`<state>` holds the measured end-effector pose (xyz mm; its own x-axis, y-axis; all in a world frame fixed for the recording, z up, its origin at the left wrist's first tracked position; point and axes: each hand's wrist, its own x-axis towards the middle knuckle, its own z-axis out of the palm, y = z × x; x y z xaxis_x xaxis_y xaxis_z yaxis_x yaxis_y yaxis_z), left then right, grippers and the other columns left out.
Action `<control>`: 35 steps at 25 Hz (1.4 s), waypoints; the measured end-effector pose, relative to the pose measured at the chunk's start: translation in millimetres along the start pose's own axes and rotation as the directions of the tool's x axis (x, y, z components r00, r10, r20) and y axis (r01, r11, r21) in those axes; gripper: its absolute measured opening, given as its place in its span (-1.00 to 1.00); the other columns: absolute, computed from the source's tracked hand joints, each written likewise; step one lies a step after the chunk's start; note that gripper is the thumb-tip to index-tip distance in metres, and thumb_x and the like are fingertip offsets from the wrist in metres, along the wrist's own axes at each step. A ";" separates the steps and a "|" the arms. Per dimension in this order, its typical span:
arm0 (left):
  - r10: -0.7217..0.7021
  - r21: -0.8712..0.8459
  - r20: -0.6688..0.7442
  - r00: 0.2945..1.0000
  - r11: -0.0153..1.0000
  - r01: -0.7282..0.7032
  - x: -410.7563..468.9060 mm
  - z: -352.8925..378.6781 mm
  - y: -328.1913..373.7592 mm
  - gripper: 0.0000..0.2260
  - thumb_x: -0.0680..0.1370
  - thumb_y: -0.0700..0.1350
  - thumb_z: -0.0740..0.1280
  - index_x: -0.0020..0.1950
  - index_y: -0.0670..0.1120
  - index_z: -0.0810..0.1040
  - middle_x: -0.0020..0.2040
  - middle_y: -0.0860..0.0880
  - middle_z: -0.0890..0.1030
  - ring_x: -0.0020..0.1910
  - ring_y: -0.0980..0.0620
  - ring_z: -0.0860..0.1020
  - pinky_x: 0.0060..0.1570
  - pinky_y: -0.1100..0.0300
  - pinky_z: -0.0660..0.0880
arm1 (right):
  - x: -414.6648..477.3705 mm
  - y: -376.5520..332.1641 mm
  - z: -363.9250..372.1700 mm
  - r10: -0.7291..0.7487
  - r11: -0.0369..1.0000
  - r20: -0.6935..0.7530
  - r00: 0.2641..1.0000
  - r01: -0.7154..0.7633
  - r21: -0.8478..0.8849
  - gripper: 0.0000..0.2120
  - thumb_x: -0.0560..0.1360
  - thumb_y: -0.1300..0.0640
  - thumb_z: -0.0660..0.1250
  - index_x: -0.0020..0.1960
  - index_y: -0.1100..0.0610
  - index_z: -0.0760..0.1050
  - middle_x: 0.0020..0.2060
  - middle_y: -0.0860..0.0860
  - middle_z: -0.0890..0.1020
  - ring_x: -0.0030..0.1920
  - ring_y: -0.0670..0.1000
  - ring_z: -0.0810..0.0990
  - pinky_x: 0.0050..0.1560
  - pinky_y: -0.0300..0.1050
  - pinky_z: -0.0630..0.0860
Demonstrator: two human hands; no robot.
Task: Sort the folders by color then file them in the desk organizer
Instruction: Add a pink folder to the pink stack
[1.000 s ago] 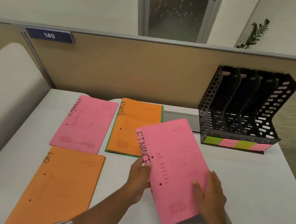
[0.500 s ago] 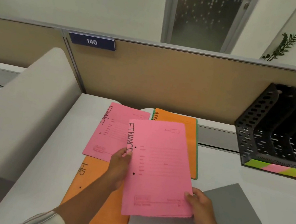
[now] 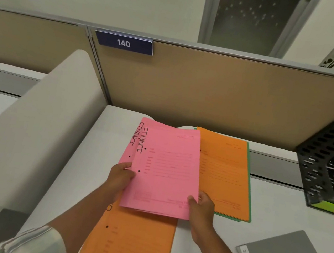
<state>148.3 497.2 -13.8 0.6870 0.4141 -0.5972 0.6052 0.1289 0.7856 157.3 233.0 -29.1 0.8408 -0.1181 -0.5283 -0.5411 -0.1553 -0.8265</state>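
pink folder (image 3: pixel 165 170) marked finance, a second ago raised nearer the desk organizer (image 3: pixel 330 165) at the right edge of the head view, now sits at frame centre, almost squared over the second pink folder (image 3: pixel 129 153) lying on the surface (image 3: pixel 275 209). left hand (image 3: pixel 121 176) pinches its left edge and right hand (image 3: pixel 201 208) grips its lower right corner, both clamped on it and well apart. pink joins pink, so sorting is nearly settled. two orange folders lie to its right (image 3: pixel 224 174) and below it (image 3: pixel 132 241). filing, i judge, has not begun.
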 end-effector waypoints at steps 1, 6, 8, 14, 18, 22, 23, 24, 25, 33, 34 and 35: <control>-0.008 0.021 -0.006 1.000 1.000 0.008 6.4 -4.4 -1.5 -0.64 0.60 -0.38 0.21 0.17 -0.04 0.68 0.11 -0.09 0.76 -0.04 -0.13 0.76 -0.26 0.07 0.71 | 4.8 -2.8 10.9 0.015 1.000 -0.008 1.000 -0.015 0.009 -0.85 0.68 0.20 0.28 0.13 -0.01 0.57 -0.01 -0.08 0.69 -0.02 -0.05 0.66 -0.23 -0.26 0.56; 0.011 0.136 -0.074 0.997 0.991 -0.001 36.9 -17.1 0.6 -0.59 0.66 -0.35 0.14 0.32 0.02 0.61 0.17 -0.08 0.71 0.06 -0.23 0.71 -0.03 -0.18 0.73 | 20.1 -5.3 41.1 0.089 0.995 0.067 0.994 -0.086 -0.046 -0.75 0.68 0.26 0.21 0.14 -0.03 0.58 -0.02 -0.07 0.70 -0.01 -0.03 0.67 -0.08 -0.16 0.64; 0.039 0.166 -0.099 0.994 0.986 -0.022 46.0 -18.8 4.2 -0.61 0.69 -0.32 0.13 0.28 0.04 0.62 0.12 -0.06 0.71 0.02 -0.22 0.71 -0.15 -0.09 0.74 | 23.9 -6.8 45.4 0.078 0.993 0.093 0.993 -0.069 -0.096 -0.66 0.64 0.32 0.18 0.07 -0.07 0.60 -0.08 -0.10 0.72 -0.07 -0.06 0.68 -0.16 -0.18 0.67; 0.130 0.298 -0.172 0.977 0.952 -0.074 66.0 -17.6 7.0 -0.67 0.71 -0.29 0.12 0.20 -0.02 0.64 0.02 0.01 0.72 -0.09 -0.15 0.71 -0.25 0.03 0.69 | 28.7 -8.7 57.1 0.107 0.990 0.131 0.986 -0.094 -0.103 -0.74 0.59 0.30 0.23 0.04 0.04 0.64 -0.08 0.01 0.76 -0.05 0.08 0.74 0.05 0.14 0.70; 0.165 0.365 -0.171 0.971 0.926 -0.093 66.1 -15.6 3.2 -0.66 0.68 -0.31 0.13 0.02 0.00 0.64 0.00 -0.04 0.73 -0.09 -0.20 0.71 -0.11 -0.14 0.73 | 26.9 -6.5 58.9 0.100 0.979 0.174 0.980 -0.066 -0.192 -0.88 0.61 0.16 0.29 0.07 0.07 0.60 -0.03 0.03 0.72 -0.02 0.07 0.70 0.08 0.10 0.69; 0.147 0.315 -0.217 0.965 0.946 -0.073 54.2 -15.0 4.4 -0.69 0.71 -0.22 0.22 0.43 -0.05 0.55 0.46 -0.14 0.56 0.23 -0.23 0.64 0.07 -0.07 0.64 | 19.7 -8.6 51.4 0.074 0.964 0.234 0.969 -0.009 -0.266 -0.90 0.62 0.09 0.32 0.10 0.04 0.57 -0.02 0.00 0.68 -0.02 0.01 0.67 -0.04 -0.07 0.64; 0.138 0.311 -0.238 0.961 0.949 -0.059 50.6 -14.8 2.7 -0.59 0.71 -0.20 0.24 0.58 -0.10 0.42 0.55 -0.14 0.47 0.35 -0.24 0.58 0.15 -0.08 0.60 | 16.6 -9.5 48.5 0.061 0.958 0.248 0.967 0.013 -0.287 -0.91 0.62 0.08 0.32 0.10 0.02 0.56 -0.02 -0.02 0.67 -0.02 -0.01 0.66 -0.08 -0.12 0.61; 0.143 0.325 -0.251 0.957 0.944 -0.056 45.8 -13.7 1.2 -0.53 0.70 -0.20 0.24 0.63 -0.12 0.35 0.58 -0.15 0.43 0.41 -0.26 0.53 0.23 -0.11 0.57 | 13.6 -9.9 45.3 0.043 0.951 0.263 0.964 0.041 -0.307 -0.89 0.62 0.07 0.31 0.12 0.02 0.55 0.00 -0.03 0.66 -0.02 -0.04 0.64 -0.12 -0.16 0.59; 0.170 0.355 -0.252 0.953 0.932 -0.073 40.7 -11.6 -0.8 -0.53 0.70 -0.20 0.24 0.63 -0.14 0.34 0.57 -0.17 0.44 0.42 -0.27 0.52 0.30 -0.15 0.56 | 11.0 -9.2 42.2 0.026 0.943 0.277 0.961 0.069 -0.327 -0.87 0.62 0.06 0.31 0.15 0.02 0.55 0.03 -0.04 0.66 -0.02 -0.06 0.63 -0.14 -0.19 0.56; 0.390 0.629 -0.047 0.919 0.727 -0.277 -26.1 49.4 -28.7 -0.52 0.68 -0.13 0.34 0.59 -0.22 0.39 0.51 -0.23 0.48 0.52 -0.23 0.41 0.54 -0.19 0.35 | -11.7 2.3 0.3 -0.083 0.891 0.300 0.951 0.205 -0.406 -0.67 0.64 0.06 0.33 0.39 -0.02 0.42 0.28 -0.16 0.53 0.41 0.03 0.49 0.19 -0.31 0.47; 0.398 0.641 -0.019 0.917 0.709 -0.294 -34.4 58.9 -34.1 -0.51 0.68 -0.11 0.34 0.59 -0.21 0.38 0.53 -0.21 0.47 0.54 -0.21 0.39 0.55 -0.19 0.33 | -14.6 4.1 -7.4 -0.084 0.869 0.300 0.950 0.217 -0.445 -0.51 0.65 0.04 0.33 0.54 0.05 0.32 0.44 -0.09 0.44 0.53 0.06 0.36 0.41 -0.17 0.40; 0.409 0.662 0.011 0.913 0.681 -0.313 -43.6 68.7 -39.4 -0.50 0.69 -0.09 0.34 0.60 -0.19 0.37 0.55 -0.20 0.45 0.56 -0.20 0.36 0.57 -0.18 0.30 | -18.3 7.2 -16.0 -0.084 0.843 0.294 0.952 0.225 -0.488 -0.38 0.65 0.01 0.32 0.64 0.08 0.18 0.57 -0.03 0.32 0.60 0.07 0.24 0.55 -0.06 0.28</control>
<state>122.2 412.1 -29.9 0.8788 0.4204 -0.2257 0.4633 -0.6388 0.6143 137.7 218.4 -22.3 0.8506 0.1893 -0.4906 -0.2744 -0.6360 -0.7212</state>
